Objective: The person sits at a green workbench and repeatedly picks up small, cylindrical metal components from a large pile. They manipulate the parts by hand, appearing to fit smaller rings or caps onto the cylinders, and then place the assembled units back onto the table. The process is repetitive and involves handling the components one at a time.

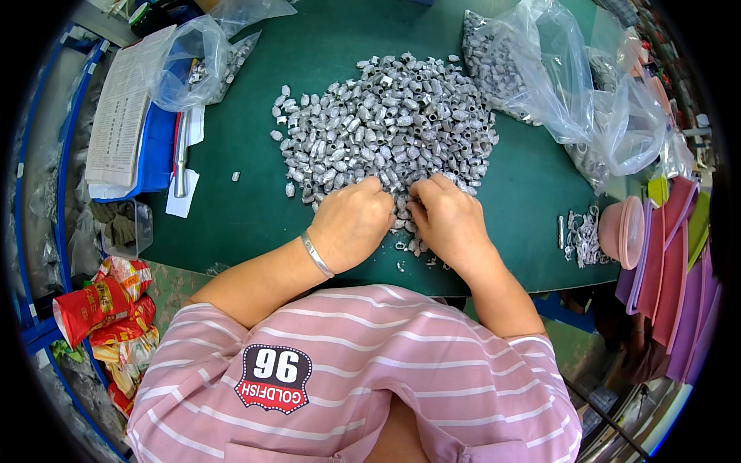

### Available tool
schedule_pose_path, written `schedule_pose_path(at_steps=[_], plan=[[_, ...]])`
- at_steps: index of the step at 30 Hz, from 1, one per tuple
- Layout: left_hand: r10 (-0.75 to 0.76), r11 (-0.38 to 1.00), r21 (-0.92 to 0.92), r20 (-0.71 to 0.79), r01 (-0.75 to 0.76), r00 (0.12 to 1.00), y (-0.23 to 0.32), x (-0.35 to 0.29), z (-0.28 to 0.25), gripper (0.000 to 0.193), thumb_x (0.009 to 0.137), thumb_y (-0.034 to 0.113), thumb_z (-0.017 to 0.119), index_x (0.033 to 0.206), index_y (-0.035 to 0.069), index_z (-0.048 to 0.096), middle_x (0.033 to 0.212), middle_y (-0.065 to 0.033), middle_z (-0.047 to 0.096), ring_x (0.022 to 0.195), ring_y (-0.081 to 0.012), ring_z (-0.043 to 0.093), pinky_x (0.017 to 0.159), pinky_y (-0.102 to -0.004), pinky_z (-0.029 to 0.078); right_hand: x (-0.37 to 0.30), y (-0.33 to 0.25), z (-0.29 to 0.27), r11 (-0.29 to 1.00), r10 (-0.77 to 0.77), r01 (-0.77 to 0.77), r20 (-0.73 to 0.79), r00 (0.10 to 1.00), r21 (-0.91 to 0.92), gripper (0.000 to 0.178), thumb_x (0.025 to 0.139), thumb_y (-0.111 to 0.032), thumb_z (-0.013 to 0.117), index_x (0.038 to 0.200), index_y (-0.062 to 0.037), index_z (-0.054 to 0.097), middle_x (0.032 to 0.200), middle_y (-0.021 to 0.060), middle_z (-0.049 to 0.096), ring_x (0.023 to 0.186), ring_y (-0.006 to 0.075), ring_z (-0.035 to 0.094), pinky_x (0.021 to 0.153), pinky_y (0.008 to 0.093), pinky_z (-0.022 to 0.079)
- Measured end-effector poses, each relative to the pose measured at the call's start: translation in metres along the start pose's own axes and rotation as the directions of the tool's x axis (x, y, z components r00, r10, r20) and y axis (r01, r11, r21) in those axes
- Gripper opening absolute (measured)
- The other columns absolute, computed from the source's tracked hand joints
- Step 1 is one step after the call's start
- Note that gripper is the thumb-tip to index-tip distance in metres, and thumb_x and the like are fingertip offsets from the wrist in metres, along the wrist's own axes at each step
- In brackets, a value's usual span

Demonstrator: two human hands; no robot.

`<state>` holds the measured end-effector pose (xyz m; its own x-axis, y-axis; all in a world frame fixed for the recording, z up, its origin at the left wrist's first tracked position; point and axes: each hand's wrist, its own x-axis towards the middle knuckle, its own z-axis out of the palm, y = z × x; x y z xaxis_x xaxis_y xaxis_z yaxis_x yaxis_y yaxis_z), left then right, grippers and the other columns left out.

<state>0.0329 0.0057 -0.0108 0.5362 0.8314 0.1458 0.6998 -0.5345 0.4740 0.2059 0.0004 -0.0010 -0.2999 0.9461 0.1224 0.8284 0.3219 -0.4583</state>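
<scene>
Green tabletop, metal parts, long axes haphazard

Green tabletop passable left of the metal-piece heap; plastic bags seemingly block the far right

Paper rests on a blue bin at the left edge of the green surface; its near-right corner holds a pink tub.

A green table is carrying a heap of grey metal pieces. A filled bag — clear plastic — is lying toward the right.
</scene>
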Motion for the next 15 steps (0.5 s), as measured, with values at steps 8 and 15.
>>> schedule_pose_path(at_steps=[8,15], plan=[[0.015,1.000,0.004,0.012,-0.015,1.000,0.001,-0.001,0.000,0.015,0.068,0.013,0.071,0.074,0.005,0.061,0.072,-0.0088,0.052,0.066,-0.0278,0.059,0.056,-0.0371,0.048,-0.006,0.015,-0.005,0.798,-0.128,0.218,-0.196,0.972,0.562,0.014,0.068,0.000,0.070,0.078,-0.0013,0.061,0.074,0.0085,0.055,0.063,0.0192,0.055,0.055,0.0291,0.044],[0.010,0.999,-0.043,-0.008,-0.010,1.000,0.000,0.001,0.001,0.014,0.068,0.013,0.071,0.073,0.004,0.061,0.073,-0.0097,0.054,0.066,-0.0267,0.059,0.057,-0.0350,0.048,-0.019,0.017,-0.002,-0.180,0.128,-0.202,0.226,0.966,0.963,0.023,0.077,-0.001,0.066,0.099,-0.0010,0.058,0.086,0.0064,0.056,0.064,0.0097,0.049,0.046,0.0209,0.037]])
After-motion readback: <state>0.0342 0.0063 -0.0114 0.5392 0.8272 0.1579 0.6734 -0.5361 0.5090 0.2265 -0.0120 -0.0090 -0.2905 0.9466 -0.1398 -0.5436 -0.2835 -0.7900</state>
